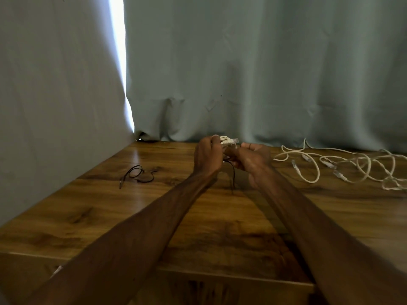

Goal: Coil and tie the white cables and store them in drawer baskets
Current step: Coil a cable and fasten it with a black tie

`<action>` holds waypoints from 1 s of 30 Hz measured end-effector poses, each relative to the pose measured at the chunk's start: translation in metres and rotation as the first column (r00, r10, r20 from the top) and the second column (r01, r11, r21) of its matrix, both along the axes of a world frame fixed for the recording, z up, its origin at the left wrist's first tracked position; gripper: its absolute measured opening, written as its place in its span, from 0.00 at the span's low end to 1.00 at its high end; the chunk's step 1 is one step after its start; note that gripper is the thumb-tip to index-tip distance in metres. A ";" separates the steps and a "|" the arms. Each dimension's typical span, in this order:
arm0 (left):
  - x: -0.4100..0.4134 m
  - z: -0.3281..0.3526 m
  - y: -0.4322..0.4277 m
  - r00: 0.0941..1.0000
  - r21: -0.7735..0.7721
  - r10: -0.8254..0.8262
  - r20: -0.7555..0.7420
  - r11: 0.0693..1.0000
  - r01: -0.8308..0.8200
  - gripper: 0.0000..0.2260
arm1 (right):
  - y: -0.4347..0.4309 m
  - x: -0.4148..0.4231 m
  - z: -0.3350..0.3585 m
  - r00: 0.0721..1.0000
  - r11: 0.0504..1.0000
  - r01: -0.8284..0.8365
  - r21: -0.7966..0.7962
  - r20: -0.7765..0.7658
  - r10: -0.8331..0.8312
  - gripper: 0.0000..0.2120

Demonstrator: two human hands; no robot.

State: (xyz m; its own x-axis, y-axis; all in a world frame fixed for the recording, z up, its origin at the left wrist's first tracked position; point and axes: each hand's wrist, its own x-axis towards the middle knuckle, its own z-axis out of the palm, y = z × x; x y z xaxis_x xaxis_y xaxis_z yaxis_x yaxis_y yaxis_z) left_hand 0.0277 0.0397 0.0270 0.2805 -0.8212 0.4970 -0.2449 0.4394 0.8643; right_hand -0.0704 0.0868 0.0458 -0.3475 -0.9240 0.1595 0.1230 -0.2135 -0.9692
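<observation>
Both hands are raised just above the brown wood-grain bench [154, 216], meeting at a small coiled bundle of white cable [228, 142] with clear plastic plugs poking out of its top. The left hand [208, 157] has its fingers curled round the bundle to stop the loops springing apart. The right hand [253, 159] closes on the same bundle from the other side. A thin black tie wire [232, 175] hangs from between them towards the bench, so I judge the step in hand to be the binding of this coil, not yet finished.

To the right, the loose white cables [343, 167] sprawl in tangled loops on the bench, near the hands but apart from them, presumably waiting their turn. A second black tie wire [137, 175] lies curled to the left, within easy reach.

The bench is glossy and runs back to a grey-green curtain [264, 73] that hangs on two sides, with a bright slit of daylight [119, 62] at the gap. No drawer baskets are in view.
</observation>
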 end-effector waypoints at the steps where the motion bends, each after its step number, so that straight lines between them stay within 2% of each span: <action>1: 0.000 0.000 -0.001 1.000 -0.005 0.005 -0.003 1.000 -0.005 0.16 | -0.001 0.000 -0.001 1.000 1.000 -0.005 0.006 0.003 0.005 0.12; 6: 0.003 -0.002 -0.005 0.997 -0.062 0.054 0.059 0.997 -0.050 0.16 | -0.005 0.002 -0.004 0.989 0.990 -0.124 0.062 0.084 0.118 0.18; 8: 0.006 -0.001 -0.006 0.993 -0.087 0.089 0.079 0.993 -0.082 0.16 | -0.007 0.002 -0.002 0.982 0.984 -0.164 0.063 0.104 0.157 0.15; 11: 0.007 0.001 -0.007 0.982 -0.097 0.142 0.123 0.987 -0.130 0.15 | -0.006 0.003 -0.002 0.984 0.977 -0.177 0.116 0.019 0.176 0.08; 15: 0.011 0.003 -0.009 0.981 -0.137 0.166 0.102 0.979 -0.152 0.15 | -0.004 0.003 -0.003 0.974 0.954 -0.210 0.214 -0.043 0.224 0.11; 21: 0.009 -0.001 -0.011 0.984 -0.152 0.106 0.146 0.985 -0.084 0.21 | -0.008 0.004 -0.007 0.993 0.975 -0.081 0.205 -0.063 0.096 0.09; 25: 0.003 -0.001 -0.005 0.979 -0.182 0.072 0.191 0.983 -0.037 0.21 | -0.010 0.009 -0.010 0.998 0.981 0.021 0.192 -0.057 -0.010 0.09; 30: 0.002 -0.003 -0.007 0.976 -0.190 0.082 0.203 0.981 -0.043 0.21 | -0.010 0.015 -0.011 0.998 0.981 -0.021 0.194 0.056 0.011 0.10</action>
State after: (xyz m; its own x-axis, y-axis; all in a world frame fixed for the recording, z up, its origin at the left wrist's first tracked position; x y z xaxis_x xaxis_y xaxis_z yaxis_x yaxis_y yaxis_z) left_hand 0.0296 0.0329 0.0241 0.2025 -0.6946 0.6903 -0.4434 0.5634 0.6971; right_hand -0.0556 0.0769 0.0351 -0.3357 -0.9410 -0.0429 0.1784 -0.0188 -0.9838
